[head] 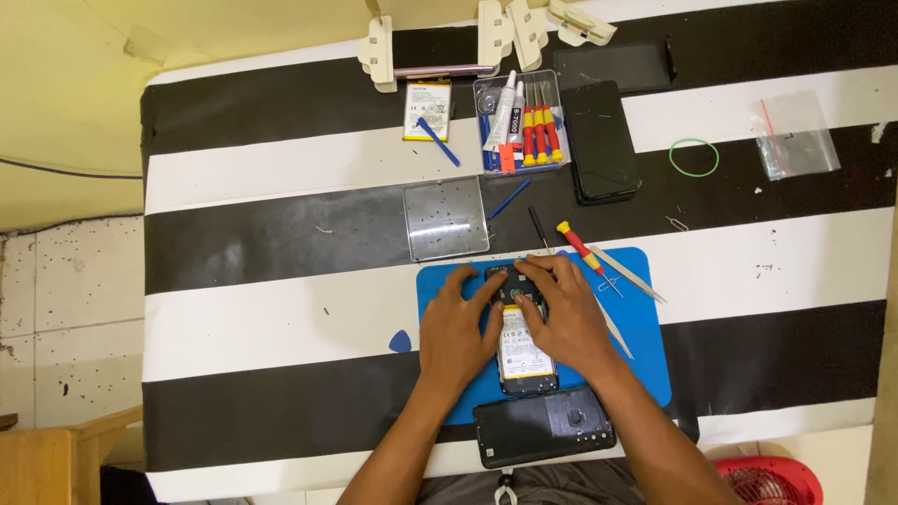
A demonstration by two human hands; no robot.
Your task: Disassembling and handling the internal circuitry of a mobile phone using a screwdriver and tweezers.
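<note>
— Hands first: where are they sitting?

— Both are resting on an opened phone (524, 346) lying back-up, with its cover off, on a blue mat (645, 346). The left hand (456, 332) is lying at the phone's nine o'clock side, fingers spread and curled loosely, the forefinger reaching onto the phone's upper end. The right hand (569, 323) is coming in from three o'clock, fingers bent down and pressing on that same upper end. Neither hand is gripping anything; the fingertips are just touching the phone's insides.

— And the phone itself?

— It is lying lengthwise, top end pointing to twelve o'clock, with a white-labelled battery showing between the two wrists.

— What is lying around it?

— At six o'clock, touching the mat's lower edge, a black back cover (544, 425) is lying flat. At one o'clock a red-and-yellow screwdriver (582, 248) is lying tilted, just beside metal tweezers (629, 274). At eleven o'clock a clear square lid (446, 218) is sitting just off the mat. Further toward twelve o'clock, a clear tool tray (521, 122) is holding more screwdrivers and a glue tube, with a spare battery (427, 109) to its nine o'clock side and a second dark phone (601, 140) at its three o'clock side. Well apart, toward two o'clock, a green rubber band (694, 157) and a small clear bag (795, 136) are lying on the striped table (281, 215). A blue pick (400, 342) is sitting at the mat's nine o'clock edge.
</note>
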